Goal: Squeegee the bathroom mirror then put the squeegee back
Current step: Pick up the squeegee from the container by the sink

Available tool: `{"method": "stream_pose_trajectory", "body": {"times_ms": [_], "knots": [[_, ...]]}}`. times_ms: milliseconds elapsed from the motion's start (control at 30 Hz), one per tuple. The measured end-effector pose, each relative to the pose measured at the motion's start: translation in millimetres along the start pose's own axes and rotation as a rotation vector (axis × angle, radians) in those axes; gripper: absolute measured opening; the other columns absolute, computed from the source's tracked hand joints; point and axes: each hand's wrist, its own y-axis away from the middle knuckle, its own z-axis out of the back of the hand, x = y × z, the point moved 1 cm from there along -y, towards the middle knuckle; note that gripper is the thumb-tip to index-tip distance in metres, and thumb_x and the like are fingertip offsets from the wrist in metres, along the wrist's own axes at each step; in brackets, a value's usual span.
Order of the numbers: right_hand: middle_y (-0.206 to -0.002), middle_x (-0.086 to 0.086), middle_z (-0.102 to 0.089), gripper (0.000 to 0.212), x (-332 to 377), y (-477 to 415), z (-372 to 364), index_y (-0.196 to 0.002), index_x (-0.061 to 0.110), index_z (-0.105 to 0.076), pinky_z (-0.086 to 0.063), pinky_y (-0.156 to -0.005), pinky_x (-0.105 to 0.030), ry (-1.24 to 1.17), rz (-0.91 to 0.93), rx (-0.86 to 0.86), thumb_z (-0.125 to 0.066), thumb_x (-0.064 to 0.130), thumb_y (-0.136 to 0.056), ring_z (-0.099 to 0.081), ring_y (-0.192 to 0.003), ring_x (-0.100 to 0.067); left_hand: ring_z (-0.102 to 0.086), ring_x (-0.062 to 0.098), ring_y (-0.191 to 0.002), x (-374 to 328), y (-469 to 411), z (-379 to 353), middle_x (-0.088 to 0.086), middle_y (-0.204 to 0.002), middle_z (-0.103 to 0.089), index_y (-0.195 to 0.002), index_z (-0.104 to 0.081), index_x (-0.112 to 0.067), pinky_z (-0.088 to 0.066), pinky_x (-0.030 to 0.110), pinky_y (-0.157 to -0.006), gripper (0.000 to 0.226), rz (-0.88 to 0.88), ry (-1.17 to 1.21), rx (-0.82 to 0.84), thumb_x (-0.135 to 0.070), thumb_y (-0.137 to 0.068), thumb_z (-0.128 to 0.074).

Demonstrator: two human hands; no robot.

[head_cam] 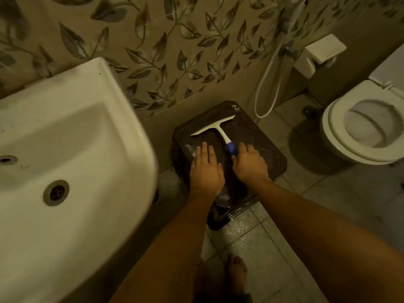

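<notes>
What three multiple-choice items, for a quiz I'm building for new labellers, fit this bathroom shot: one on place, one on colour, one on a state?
1. Where does the squeegee lie? A in the sink; B on the dark stool; C on the toilet seat.
2. What colour is its handle end? A red; B green; C blue.
3. How is the left hand? A flat on the stool, fingers straight; B gripping the blade; C in the sink.
Key: 1 B, it lies across the stool's top; 2 C, the grip past the white shaft is blue; 3 A, its palm faces down beside the handle.
</notes>
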Motion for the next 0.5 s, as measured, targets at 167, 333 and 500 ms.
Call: {"method": "stream_pose_trajectory", "body": {"times_ms": [167,333,500], "knots": [[-0.136,-0.016,-0.051,0.060,2.9,-9.9,-12.1,-0.151,0.012,-0.035,-0.051,-0.095,-0.047,-0.004,-0.024,0.003,-0.056,0.037,-0.100,-0.053,-0.121,-0.033,-0.006,0.030,-0.153,10.3,-4.1,-14.4,0.014,-0.167,-0.006,-0.159,-0.009,-0.006,-0.022,0.042,-0.121,0.069,0.044,0.032,0.042,-0.037,-0.104,-0.036],[-0.129,-0.016,-0.055,0.054,-1.5,-17.7,-25.4,-0.143,0.010,-0.043,-0.053,-0.090,-0.047,-0.010,-0.036,-0.011,-0.061,0.035,-0.098,-0.057,-0.113,-0.033,-0.006,0.030,-0.153,17.3,-8.5,-24.2,0.015,-0.167,-0.007,-0.159,-0.009,-0.006,-0.021,0.042,-0.122,0.070,0.060,0.044,0.058,-0.036,-0.103,-0.038],[-0.126,-0.016,-0.057,0.055,-2.8,-22.5,-31.0,-0.143,0.010,-0.043,-0.055,-0.087,-0.048,-0.028,-0.053,0.011,-0.062,0.036,-0.098,-0.060,-0.111,-0.034,-0.006,0.031,-0.153,14.3,-11.9,-32.4,0.015,-0.166,-0.007,-0.159,-0.009,-0.006,-0.020,0.042,-0.122,0.070,0.059,0.051,0.053,-0.036,-0.103,-0.039]]}}
